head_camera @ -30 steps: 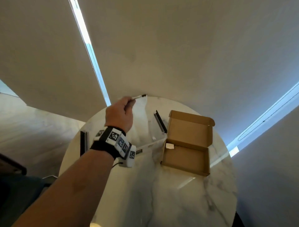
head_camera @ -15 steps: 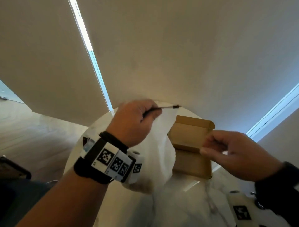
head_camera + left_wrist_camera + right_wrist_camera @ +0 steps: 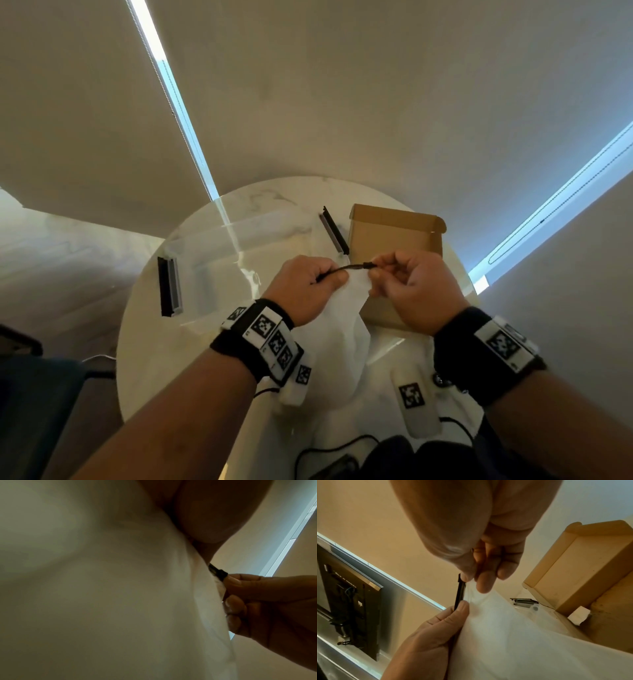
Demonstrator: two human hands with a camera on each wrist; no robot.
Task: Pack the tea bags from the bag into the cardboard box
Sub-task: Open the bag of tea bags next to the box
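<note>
A white translucent bag (image 3: 342, 329) with a black zip strip (image 3: 346, 268) along its top hangs above the round marble table (image 3: 205, 342). My left hand (image 3: 327, 279) pinches the strip's left part; my right hand (image 3: 378, 274) pinches its right end and the bag's corner. In the right wrist view the right hand's fingertips (image 3: 483, 586) press the bag (image 3: 522, 635) just beside the strip (image 3: 459, 593), above the left hand (image 3: 460, 608). Behind my hands the open cardboard box (image 3: 390, 236) stands with its lid upright. A small white piece (image 3: 579, 615) lies inside the box (image 3: 583, 568). The bag's contents are hidden.
Two more clear bags with black zip strips lie flat on the table, one at the left (image 3: 169, 287) and one beside the box (image 3: 334, 233). A black cable and a dark device (image 3: 342, 452) sit at the near edge. A wall with window blinds stands behind the table.
My left hand lifted the bag off the table and brought it nearer. My right hand came into view and took hold of the zip strip's free end.
</note>
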